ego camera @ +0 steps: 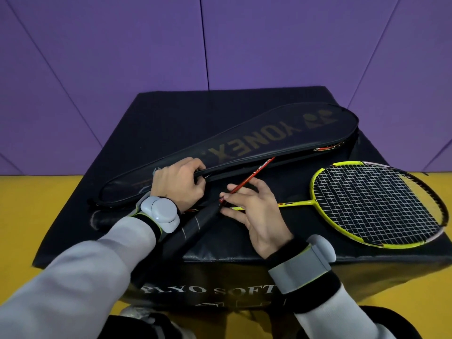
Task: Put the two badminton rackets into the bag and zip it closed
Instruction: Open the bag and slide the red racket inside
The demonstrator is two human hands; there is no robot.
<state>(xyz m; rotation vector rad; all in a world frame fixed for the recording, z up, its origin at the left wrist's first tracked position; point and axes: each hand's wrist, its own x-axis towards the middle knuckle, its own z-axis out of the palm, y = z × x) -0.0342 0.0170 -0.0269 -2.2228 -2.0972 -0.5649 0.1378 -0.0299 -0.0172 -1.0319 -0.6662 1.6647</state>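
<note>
Black padded box [232,250] fills the lower centre. On it, the right hand [254,214] pinches the red racket [254,173] by its shaft, head inside the bag [244,143]. The yellow racket [376,204] lies outside at right. The left hand [181,187] grips the bag's open edge, mid-frame. A purple wall [220,45] stands behind.

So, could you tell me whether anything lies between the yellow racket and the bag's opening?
Yes. The red racket lies across the shaft of the yellow racket, between it and the bag, its shaft and handle outside the opening. The right hand, holding the red shaft, sits over the yellow shaft too.
</note>
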